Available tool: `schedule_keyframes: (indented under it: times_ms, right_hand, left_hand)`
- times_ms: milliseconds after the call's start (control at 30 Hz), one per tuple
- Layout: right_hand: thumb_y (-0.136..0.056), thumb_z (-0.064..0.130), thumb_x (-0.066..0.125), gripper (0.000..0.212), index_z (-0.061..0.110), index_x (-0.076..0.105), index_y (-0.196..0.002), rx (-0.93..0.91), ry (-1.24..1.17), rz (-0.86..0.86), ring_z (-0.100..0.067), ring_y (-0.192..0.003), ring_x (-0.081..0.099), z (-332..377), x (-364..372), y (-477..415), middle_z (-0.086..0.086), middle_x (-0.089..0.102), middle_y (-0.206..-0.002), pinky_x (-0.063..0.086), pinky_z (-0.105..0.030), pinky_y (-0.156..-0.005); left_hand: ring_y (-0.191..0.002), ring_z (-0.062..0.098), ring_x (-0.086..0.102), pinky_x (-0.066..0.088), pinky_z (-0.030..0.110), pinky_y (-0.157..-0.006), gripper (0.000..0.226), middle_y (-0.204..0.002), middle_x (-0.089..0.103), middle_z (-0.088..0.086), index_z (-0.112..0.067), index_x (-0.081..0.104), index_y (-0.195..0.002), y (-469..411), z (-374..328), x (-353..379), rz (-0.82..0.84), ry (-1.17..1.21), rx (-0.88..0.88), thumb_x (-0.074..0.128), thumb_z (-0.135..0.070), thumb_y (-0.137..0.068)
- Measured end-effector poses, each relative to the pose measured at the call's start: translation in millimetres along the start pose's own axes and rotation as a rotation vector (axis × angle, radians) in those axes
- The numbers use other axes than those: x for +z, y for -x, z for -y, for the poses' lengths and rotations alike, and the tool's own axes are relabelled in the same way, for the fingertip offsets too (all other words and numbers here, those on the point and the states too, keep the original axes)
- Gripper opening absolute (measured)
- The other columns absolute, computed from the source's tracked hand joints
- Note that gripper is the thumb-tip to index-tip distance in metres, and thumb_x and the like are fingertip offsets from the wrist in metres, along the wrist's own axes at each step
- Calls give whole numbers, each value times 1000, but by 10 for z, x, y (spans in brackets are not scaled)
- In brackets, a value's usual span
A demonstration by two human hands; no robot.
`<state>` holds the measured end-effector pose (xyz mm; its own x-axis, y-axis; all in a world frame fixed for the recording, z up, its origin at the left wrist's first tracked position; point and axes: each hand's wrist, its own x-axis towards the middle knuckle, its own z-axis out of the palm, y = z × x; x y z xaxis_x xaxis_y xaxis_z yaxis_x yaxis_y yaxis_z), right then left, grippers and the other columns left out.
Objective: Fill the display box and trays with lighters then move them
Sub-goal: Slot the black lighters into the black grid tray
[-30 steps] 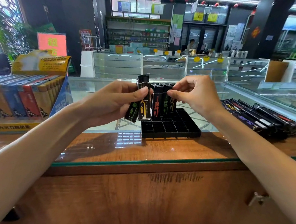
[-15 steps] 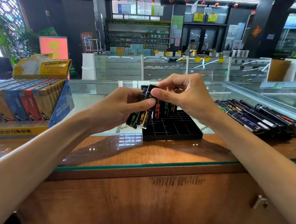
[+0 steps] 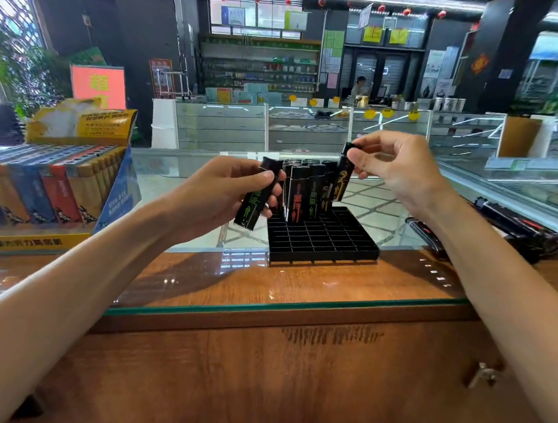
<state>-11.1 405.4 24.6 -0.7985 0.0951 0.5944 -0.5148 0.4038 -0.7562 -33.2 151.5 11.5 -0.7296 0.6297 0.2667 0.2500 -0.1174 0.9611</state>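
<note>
Lighters (image 3: 298,196): black, coloured print, upright in tray (image 3: 321,243) | left hand (image 3: 220,191) grip clamps green-print lighter (image 3: 255,203) | right hand (image 3: 401,166) pinches gold-print lighter (image 3: 342,176)

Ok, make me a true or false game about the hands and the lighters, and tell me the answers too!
1. The right hand pinches a gold-printed lighter near its top. True.
2. The black tray is full. False: its front slots are empty, and the standing lighters fill only the back.
3. The left hand is empty. False: it holds a green-printed lighter.
4. The display box of coloured lighters stands left of the tray. True.
</note>
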Motion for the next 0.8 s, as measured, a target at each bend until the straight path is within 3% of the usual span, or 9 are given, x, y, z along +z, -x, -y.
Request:
schedule_keyframes:
  times_ms: [167,433,600,800]
  right_hand:
    - [-81,5,68,10,10,65,-89,0,150,35,-2,-55,62,-19,48,10,-2,65,-73,52,-15,-60]
    - [-79,8,70,11,13,66,-87,-38,253,90,-6,-60,63,-18,122,46,-1,66,-70,56,-22,-70]
    - [-77,9,72,10,10,66,-85,-21,230,72,-8,-59,64,-64,139,43,-3,67,-70,57,-25,-71]
    - [-73,12,75,17,6,67,-87,41,150,28,-15,-62,67,-89,156,30,-10,70,-76,56,-22,-66]
  left_hand:
    - [-75,13,62,53,25,-69,24,-82,66,2,-4,63,-105,26,-18,-2,-6,-62,20,54,-16,-85]
    - [-76,20,64,53,26,-71,29,-84,68,3,-6,62,-110,53,-56,17,34,-93,41,54,-20,-85]
    - [-73,17,65,53,23,-70,30,-84,69,5,-5,63,-110,65,-47,24,90,-58,43,55,-17,-84]
    - [-86,15,66,53,23,-80,36,-97,69,7,-1,58,-120,47,-44,19,179,42,34,51,-5,-85]
